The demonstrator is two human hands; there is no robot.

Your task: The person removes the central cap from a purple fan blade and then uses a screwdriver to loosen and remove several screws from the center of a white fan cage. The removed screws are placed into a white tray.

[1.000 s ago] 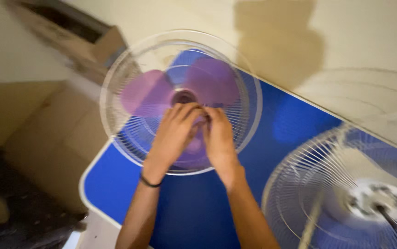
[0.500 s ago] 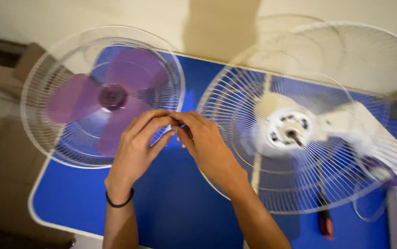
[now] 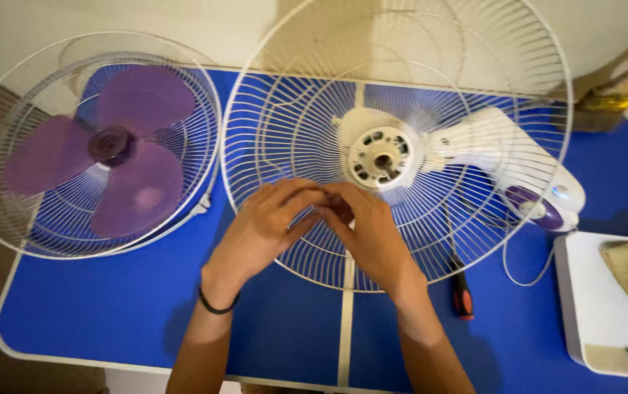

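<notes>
Both hands, left hand (image 3: 266,226) and right hand (image 3: 368,233), pinch a small dark part (image 3: 341,210) (seemingly light, rigid, easily dropped) between fingertips, just below the white wire fan guard's (image 3: 292,131) hub.

A single head-worn camera looks steeply down from above the table (image 3: 109,321), close enough that the blue top nearly fills the picture. It faces forward toward the wall at the table's far edge. The person's forearms enter from the bottom edge, hands meeting near the centre.
</notes>
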